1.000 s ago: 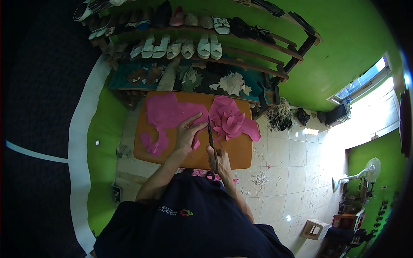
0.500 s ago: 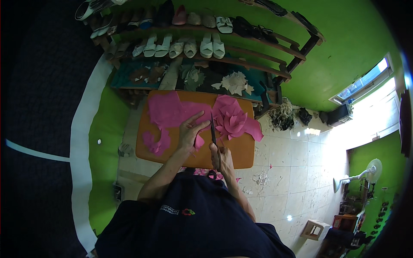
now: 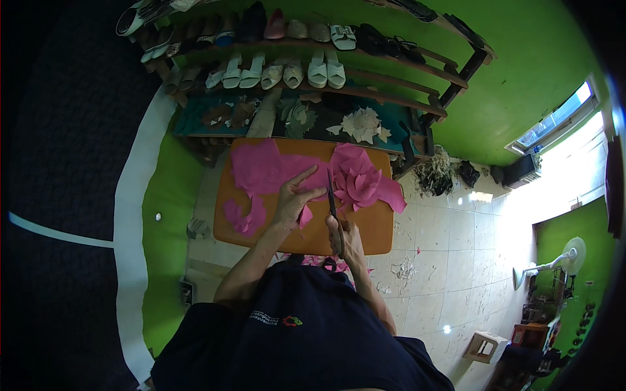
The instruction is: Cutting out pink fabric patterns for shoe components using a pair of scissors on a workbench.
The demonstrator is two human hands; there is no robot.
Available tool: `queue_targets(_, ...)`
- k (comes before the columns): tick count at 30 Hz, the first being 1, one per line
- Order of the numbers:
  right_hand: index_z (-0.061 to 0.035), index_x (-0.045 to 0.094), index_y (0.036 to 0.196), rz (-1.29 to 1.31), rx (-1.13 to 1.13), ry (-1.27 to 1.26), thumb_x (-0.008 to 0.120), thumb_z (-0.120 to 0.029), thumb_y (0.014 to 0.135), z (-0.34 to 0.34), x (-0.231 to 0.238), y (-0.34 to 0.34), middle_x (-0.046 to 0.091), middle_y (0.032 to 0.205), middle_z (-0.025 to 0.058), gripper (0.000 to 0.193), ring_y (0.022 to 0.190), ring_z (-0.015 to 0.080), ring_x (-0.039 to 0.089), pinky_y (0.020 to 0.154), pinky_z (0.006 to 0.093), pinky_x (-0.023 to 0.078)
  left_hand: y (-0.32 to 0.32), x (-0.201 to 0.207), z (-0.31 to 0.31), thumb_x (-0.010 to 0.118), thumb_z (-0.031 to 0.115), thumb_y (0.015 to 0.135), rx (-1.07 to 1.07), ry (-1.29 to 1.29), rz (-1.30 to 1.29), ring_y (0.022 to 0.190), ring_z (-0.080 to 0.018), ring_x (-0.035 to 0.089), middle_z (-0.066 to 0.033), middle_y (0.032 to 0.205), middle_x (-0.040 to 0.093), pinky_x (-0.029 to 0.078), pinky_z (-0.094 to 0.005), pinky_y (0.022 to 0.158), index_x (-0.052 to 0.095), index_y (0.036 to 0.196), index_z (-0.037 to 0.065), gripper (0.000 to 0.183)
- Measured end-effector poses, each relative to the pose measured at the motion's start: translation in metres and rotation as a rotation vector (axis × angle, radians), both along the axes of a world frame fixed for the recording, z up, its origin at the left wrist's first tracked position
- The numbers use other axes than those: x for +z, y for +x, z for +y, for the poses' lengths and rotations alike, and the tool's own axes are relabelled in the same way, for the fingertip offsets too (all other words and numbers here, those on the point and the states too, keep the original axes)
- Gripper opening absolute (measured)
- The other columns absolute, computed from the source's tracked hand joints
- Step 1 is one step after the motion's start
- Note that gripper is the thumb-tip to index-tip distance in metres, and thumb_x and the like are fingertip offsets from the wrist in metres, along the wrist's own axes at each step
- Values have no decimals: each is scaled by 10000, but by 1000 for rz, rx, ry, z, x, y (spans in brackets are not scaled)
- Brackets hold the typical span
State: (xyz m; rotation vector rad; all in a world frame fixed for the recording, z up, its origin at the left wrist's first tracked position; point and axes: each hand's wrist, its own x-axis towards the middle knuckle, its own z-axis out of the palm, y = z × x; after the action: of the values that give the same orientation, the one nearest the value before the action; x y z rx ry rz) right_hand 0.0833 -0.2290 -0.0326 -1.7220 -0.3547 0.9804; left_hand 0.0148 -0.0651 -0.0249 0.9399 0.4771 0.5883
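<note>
My right hand (image 3: 345,240) grips a pair of dark scissors (image 3: 332,199), its blades pointing away from me over an orange-brown table (image 3: 326,242). My left hand (image 3: 291,203) is beside the blades, holding a small piece of pink sheet material (image 3: 304,217) that shows below its thumb; the curled fingers are partly hidden. Beyond that hand lies a wide pink sheet (image 3: 257,168). Right of the scissors rests a heap of pink petal-shaped pieces (image 3: 358,186). A curved pink offcut (image 3: 248,217) lies at the table's left.
Behind the table stands a wooden shoe rack (image 3: 391,92) with sandals and shoes. Its lower board carries pale scraps (image 3: 360,124). Scraps (image 3: 404,268) litter the tiled floor to the right, where a small stool (image 3: 486,347) and a white fan (image 3: 572,255) stand.
The whole view has shifted slightly, so everything appears a little farther right. Both hands and the scissors keep nearly the same place over the table.
</note>
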Motion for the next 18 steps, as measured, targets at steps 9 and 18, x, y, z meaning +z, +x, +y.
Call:
queue_targets(9,-109,457,652,-7,56,-31,667,-600,870,-7,10,3,405,538,-54,577,426,57,399,392,254,320,-8,3,22,700,-87,821,-182,67,27,888,-155,719,-131,1072,713,584,-240,805,487,1426,39,654)
queue_targets(18,-73,499,631,-133,128,-51,671,-597,864,-15,7,9,434,535,-30,599,433,84,422,407,278,347,-13,6,35,696,-93,815,-308,135,74,900,-132,700,-90,1090,706,562,-259,856,510,1414,42,642)
